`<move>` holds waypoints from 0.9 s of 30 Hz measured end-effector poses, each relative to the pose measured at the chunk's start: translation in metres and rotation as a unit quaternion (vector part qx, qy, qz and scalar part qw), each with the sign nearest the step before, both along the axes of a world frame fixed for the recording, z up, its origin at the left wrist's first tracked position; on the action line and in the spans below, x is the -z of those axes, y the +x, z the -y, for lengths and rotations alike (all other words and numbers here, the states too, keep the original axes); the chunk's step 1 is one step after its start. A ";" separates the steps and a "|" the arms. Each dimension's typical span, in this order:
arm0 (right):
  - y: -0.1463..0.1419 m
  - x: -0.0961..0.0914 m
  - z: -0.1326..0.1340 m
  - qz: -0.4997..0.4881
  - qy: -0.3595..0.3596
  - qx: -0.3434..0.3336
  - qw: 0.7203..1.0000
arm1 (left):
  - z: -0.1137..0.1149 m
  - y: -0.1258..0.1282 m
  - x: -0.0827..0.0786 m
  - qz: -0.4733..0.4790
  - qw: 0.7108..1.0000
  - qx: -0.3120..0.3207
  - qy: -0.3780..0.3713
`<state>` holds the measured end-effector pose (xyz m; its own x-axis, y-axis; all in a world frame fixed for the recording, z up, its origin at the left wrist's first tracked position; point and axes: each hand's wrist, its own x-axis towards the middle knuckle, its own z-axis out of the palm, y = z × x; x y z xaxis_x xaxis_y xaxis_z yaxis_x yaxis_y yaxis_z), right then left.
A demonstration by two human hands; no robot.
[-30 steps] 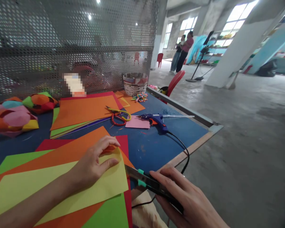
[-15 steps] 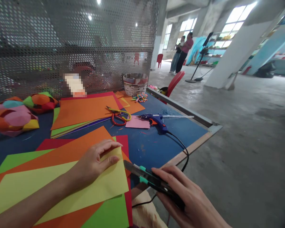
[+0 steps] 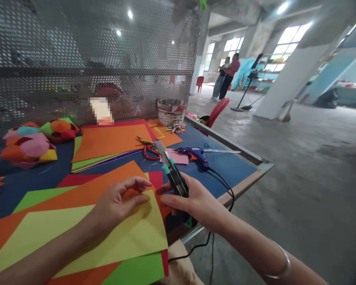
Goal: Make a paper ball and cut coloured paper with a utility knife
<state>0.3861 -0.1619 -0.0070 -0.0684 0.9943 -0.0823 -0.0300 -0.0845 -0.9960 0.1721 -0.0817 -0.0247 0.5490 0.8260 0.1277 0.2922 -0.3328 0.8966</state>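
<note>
My left hand (image 3: 123, 198) is over the top edge of a yellow paper sheet (image 3: 121, 237), near its right corner. Thumb and fingertips close on that edge, and the sheet curves slightly there. My right hand (image 3: 190, 202) grips a black and green utility knife (image 3: 176, 174). Its blade points up and away, above the table and apart from the yellow sheet. Under the yellow sheet lie orange (image 3: 124, 174), green (image 3: 139, 269) and red paper sheets.
Red and yellow-handled scissors (image 3: 150, 152), pink paper (image 3: 179, 158) and a blue glue gun (image 3: 200, 155) with a trailing cord lie beyond. Farther back are stacked orange paper (image 3: 112, 140), folded paper shapes (image 3: 29, 146) and a basket (image 3: 172, 113) by a perforated metal panel (image 3: 136, 51). Two people stand far off.
My right hand has moved up and left, turning the knife from pointing left to pointing upward. My left hand stays at the yellow sheet's edge. The view has shifted slightly.
</note>
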 end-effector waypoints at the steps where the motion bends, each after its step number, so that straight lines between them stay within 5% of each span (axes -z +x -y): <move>1: -0.003 0.001 -0.006 -0.001 0.009 -0.006 1.000 | 0.001 -0.001 0.000 0.004 1.000 0.003 0.000; 27: -0.014 0.017 -0.022 -0.078 -0.044 -0.041 0.995 | 0.010 -0.009 0.002 0.012 1.000 0.014 -0.010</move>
<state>0.3723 -0.1402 -0.0236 -0.1671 0.9745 -0.1501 -0.1723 -0.1788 -0.9687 0.1635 -0.0915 -0.0268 0.5681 0.8134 0.1250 0.2611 -0.3222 0.9100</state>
